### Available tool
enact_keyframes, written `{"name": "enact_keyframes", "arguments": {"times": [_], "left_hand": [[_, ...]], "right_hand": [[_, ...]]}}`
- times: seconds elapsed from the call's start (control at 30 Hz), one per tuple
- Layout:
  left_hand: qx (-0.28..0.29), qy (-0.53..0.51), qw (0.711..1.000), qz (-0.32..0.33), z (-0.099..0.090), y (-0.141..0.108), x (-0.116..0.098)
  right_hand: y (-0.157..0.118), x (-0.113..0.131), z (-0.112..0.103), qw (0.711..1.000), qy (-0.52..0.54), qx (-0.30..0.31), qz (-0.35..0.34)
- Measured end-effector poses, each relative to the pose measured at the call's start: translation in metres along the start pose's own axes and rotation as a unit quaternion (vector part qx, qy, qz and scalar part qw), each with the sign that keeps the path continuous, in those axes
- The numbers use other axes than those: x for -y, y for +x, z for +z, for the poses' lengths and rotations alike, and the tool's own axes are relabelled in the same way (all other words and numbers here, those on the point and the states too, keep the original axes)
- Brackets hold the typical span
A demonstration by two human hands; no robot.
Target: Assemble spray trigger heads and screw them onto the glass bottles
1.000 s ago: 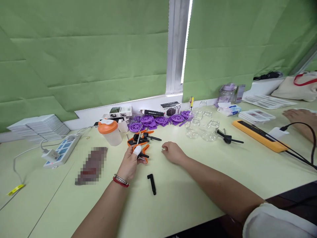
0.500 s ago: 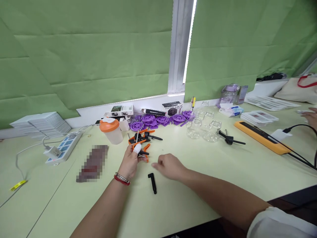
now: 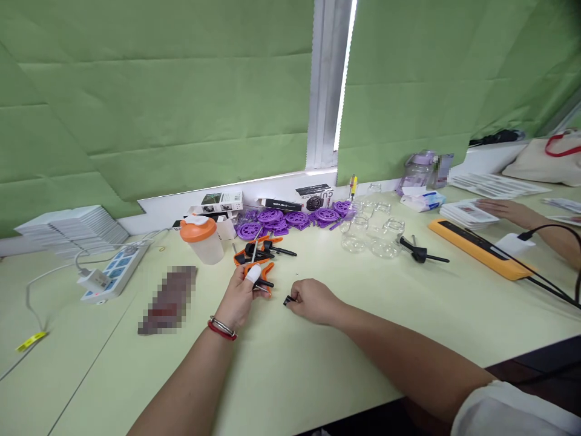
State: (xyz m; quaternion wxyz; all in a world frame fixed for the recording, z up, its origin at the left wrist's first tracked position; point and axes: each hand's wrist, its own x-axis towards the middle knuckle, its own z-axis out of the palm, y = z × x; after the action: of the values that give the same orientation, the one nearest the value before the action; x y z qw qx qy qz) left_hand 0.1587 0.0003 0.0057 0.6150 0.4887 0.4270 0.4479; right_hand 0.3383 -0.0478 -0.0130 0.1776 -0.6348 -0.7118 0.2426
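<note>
My left hand [image 3: 241, 293], with a white cover on one fingertip, is closed around an orange-and-black part [image 3: 267, 272]. A thin silver rod [image 3: 256, 245] rises beside the fingers; whether it is gripped cannot be told. To the right, a little above the table, my right hand [image 3: 315, 301] is closed on a black plastic piece [image 3: 288, 300], of which only one end shows. Just behind my left hand lie more orange-and-black parts [image 3: 238, 258] and a black part with a rod [image 3: 281, 249].
Purple wheel-shaped pieces [image 3: 297, 219] lie along the wall beside small boxes [image 3: 222, 200]. An orange-lidded shaker [image 3: 202, 239] stands left; clear glass vessels [image 3: 385, 242] stand right. A yellow-and-black device [image 3: 481, 251] and another person's hand [image 3: 508, 211] are farther right.
My right hand has picked up the black L-shaped piece that lay on the table. My left hand keeps its hold. The other person's hand has moved left onto the white stack.
</note>
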Motion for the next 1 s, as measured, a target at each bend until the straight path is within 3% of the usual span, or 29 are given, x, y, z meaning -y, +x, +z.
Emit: {"name": "enact_keyframes", "arguments": {"times": [0.2, 0.4, 0.63, 1.0], "left_hand": [[0.034, 0.022, 0.999, -0.024, 0.004, -0.002, 0.004], [0.083, 0.021, 0.996, -0.038, 0.009, -0.005, 0.004], [0.096, -0.008, 0.995, -0.002, 0.011, -0.007, 0.002], [0.125, 0.101, 0.987, 0.023, 0.004, -0.010, -0.003]], "right_hand": [[0.009, -0.013, 0.004, 0.991, 0.121, 0.008, -0.047], [0.008, -0.010, 0.006, 0.979, 0.188, 0.009, -0.083], [0.005, -0.004, 0.000, 0.978, 0.183, -0.029, -0.097], [0.003, -0.002, -0.003, 0.975, 0.189, -0.037, -0.108]]}}
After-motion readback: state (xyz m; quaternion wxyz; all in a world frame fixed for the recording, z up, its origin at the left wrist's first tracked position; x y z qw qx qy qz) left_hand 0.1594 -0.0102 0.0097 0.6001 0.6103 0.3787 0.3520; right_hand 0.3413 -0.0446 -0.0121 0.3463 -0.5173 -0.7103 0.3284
